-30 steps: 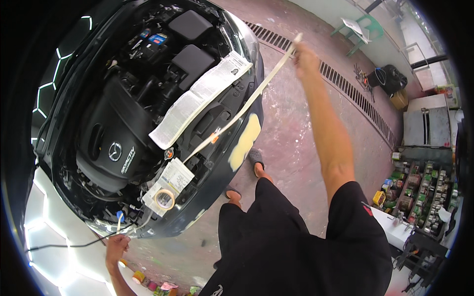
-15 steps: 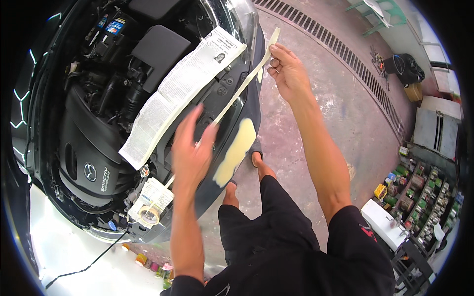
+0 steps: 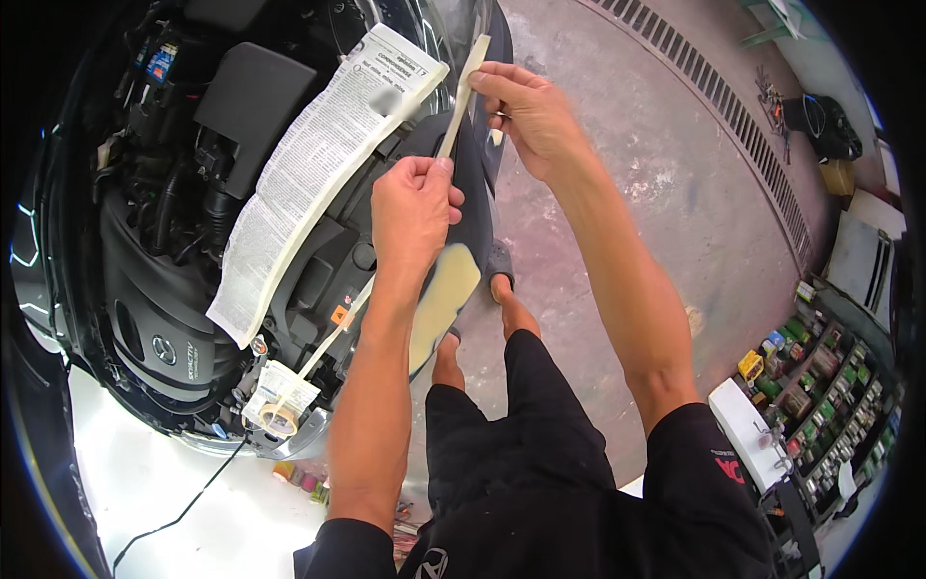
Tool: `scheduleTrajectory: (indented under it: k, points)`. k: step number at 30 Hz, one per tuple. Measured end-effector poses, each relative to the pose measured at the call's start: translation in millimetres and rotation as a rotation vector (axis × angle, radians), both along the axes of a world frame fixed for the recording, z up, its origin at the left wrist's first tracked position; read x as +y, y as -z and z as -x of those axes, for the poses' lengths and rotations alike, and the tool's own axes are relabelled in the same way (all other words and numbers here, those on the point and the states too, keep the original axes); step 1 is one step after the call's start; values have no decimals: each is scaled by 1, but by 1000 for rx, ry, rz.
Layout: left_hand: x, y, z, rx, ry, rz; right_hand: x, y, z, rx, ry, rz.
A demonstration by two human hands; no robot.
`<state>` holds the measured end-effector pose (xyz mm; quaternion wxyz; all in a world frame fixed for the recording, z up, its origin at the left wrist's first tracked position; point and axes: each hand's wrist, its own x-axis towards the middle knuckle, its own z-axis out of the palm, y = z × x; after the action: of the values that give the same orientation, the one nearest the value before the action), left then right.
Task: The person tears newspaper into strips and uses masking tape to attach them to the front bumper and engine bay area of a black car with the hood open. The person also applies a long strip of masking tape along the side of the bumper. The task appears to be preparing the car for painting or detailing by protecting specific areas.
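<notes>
A cream strip of masking tape (image 3: 456,127) is stretched between my hands above the front edge of a dark car. My right hand (image 3: 531,116) pinches it near its free end, which sticks up past the fingers. Lower down, my left hand (image 3: 413,210) grips the same strip between thumb and fingers. Behind my left wrist the strip is hidden, then it continues to the tape roll (image 3: 277,419), which rests on folded paper (image 3: 294,389) at the car's front corner. A long piece of newspaper (image 3: 313,159), edged with tape, lies across the engine bay beside my left hand.
Below my left hand, the bumper carries a pale yellow patch (image 3: 446,301). The engine cover (image 3: 145,309) lies left of the newspaper. A floor drain grate (image 3: 709,116) runs along the far right, and shelves of cans (image 3: 830,405) stand at the right.
My left hand has moved up along the tape, closer to my right hand, and now pinches it. My right hand still holds the end. The view has shifted slightly.
</notes>
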<state>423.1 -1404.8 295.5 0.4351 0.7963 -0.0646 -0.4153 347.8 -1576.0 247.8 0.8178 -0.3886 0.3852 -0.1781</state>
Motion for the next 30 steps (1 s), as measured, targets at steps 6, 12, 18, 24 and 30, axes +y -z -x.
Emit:
scheduleTrajectory:
  k: [6, 12, 18, 24, 30]
  points:
    - [-7, 24, 18, -29, -82, -102, -6, 35, -1, 133, -95, 99]
    - [-19, 28, 13, -143, -32, -254, -9, 54, -12, 184, -145, 299]
    - [-19, 45, 15, -283, 41, -388, -5, 72, -9, 166, -139, 378]
    - [-23, 46, 15, -305, 44, -417, -1, 80, -9, 125, -110, 412]
    - [-25, 48, 15, -316, 44, -442, 8, 87, -12, 62, -10, 398]
